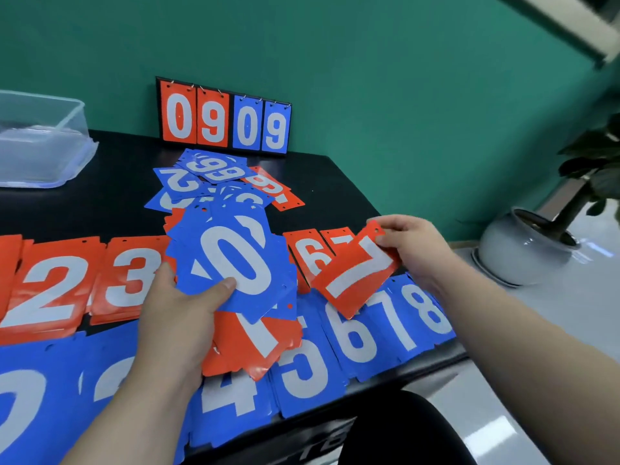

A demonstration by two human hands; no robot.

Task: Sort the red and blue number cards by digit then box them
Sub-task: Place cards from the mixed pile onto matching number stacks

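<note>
My left hand [177,317] grips a fanned stack of mixed cards [241,283], a blue 0 on top and red cards below. My right hand [412,250] pinches a single red 7 card [355,273] by its top edge, tilted above the table. Red piles [63,283] showing 2, 3, 6 and 7 lie in a row across the black table [342,193]. Blue piles [375,327] showing 4, 5, 6, 7 and 8 lie in a nearer row. A loose heap of unsorted cards [208,182] sits behind my hands.
A clear plastic box [43,139] stands at the table's back left. A scoreboard [224,119] reading 0909 leans on the green wall. A potted plant [526,246] sits on a white ledge to the right. A black chair [402,427] shows below the front edge.
</note>
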